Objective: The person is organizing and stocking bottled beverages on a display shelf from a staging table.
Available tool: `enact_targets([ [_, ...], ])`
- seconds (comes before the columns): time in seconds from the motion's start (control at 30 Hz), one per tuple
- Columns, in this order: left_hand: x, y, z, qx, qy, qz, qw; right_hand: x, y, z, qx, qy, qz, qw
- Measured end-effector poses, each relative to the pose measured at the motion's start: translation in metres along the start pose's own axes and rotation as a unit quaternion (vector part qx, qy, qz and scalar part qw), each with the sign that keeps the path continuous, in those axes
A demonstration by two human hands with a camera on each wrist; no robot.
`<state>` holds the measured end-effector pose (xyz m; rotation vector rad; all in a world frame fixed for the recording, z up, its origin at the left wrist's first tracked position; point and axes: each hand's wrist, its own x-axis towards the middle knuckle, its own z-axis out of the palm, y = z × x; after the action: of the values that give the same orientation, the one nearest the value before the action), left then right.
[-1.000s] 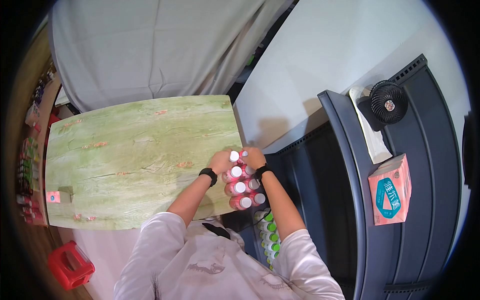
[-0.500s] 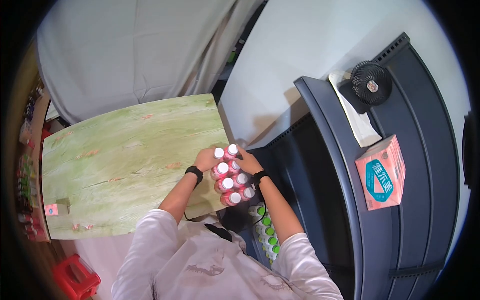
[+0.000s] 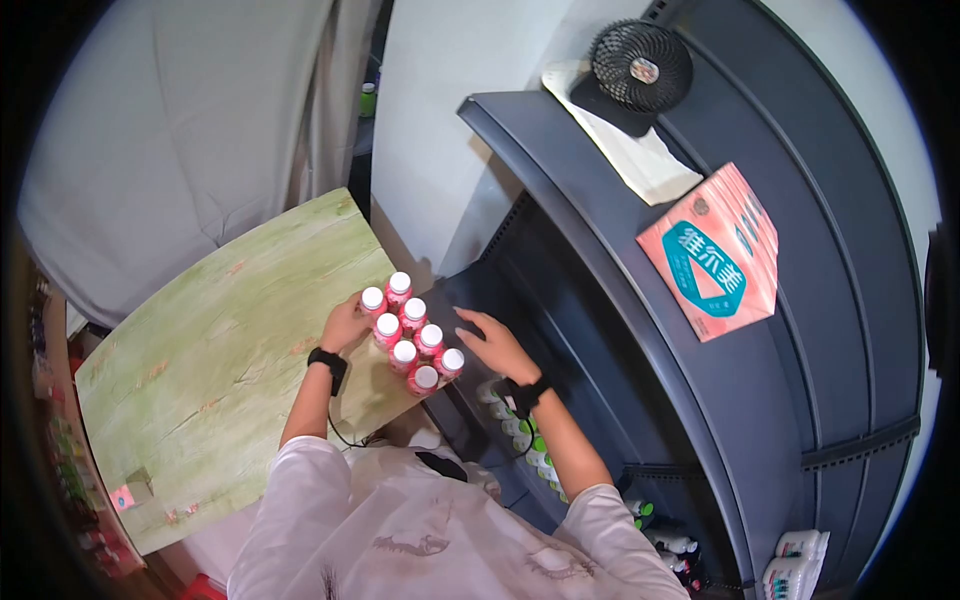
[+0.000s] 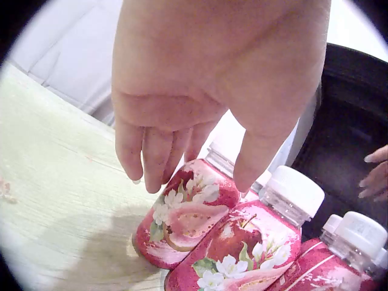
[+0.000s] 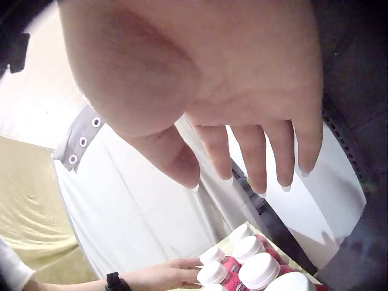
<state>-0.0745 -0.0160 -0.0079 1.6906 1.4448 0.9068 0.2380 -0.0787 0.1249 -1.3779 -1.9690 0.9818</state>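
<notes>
Pink bottles with white caps [image 3: 403, 353] stand in two rows near the right edge of the green wood-patterned table [image 3: 225, 360]. My left hand [image 3: 345, 325] is beside the far end of the left row. In the left wrist view, its loosely straight fingers and thumb reach down on either side of the end bottle's neck, above a pink fruit-and-flower label [image 4: 194, 221]. To the right of the rows, my right hand [image 3: 497, 350] hovers apart from the bottles, holding nothing. Its fingers are spread and nearly straight in the right wrist view.
A dark grey shelf unit [image 3: 590, 210] rises on the right. On its upper board are a black fan [image 3: 640, 68] and a pink tissue pack [image 3: 712, 255]. Green-capped bottles [image 3: 540, 460] stand low beside the table. A grey curtain [image 3: 170, 110] hangs behind.
The head view has turned to the right. My right hand has left the bottles and moved rightward towards the shelf, its fingers opening out. My left hand stays at the end bottle.
</notes>
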Motion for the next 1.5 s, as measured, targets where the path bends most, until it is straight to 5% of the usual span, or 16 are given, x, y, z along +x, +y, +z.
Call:
enact_targets([
  [0.23,-0.05,0.044,-0.019,0.028,0.061,-0.017,0.998,-0.126,-0.039,-0.057,0.069,0.036,0.066,0.995],
  [0.5,-0.079,0.208,-0.019,-0.124,0.068,0.126,0.982,-0.244,-0.115,-0.098,-0.059,0.11,0.055,0.991],
  [0.67,-0.085,0.299,-0.012,-0.143,0.082,0.251,0.954,-0.296,-0.168,-0.111,-0.064,0.282,-0.002,0.957],
  [0.77,-0.094,0.33,0.0,-0.174,0.038,0.326,0.928,-0.328,-0.184,-0.119,-0.083,0.356,-0.023,0.931],
  [0.83,-0.124,0.375,0.011,-0.195,-0.016,0.301,0.933,-0.348,-0.188,-0.12,-0.095,0.402,-0.029,0.91],
  [0.93,-0.131,0.394,0.026,-0.181,-0.144,0.421,0.877,-0.374,-0.189,-0.116,-0.105,0.48,-0.018,0.871],
  [1.13,-0.148,0.415,0.065,-0.215,-0.28,0.357,0.865,-0.422,-0.194,-0.103,-0.165,0.583,0.073,0.792],
  [1.5,-0.207,0.447,0.121,-0.194,-0.388,0.448,0.782,-0.488,-0.191,-0.107,-0.231,0.721,0.129,0.641],
])
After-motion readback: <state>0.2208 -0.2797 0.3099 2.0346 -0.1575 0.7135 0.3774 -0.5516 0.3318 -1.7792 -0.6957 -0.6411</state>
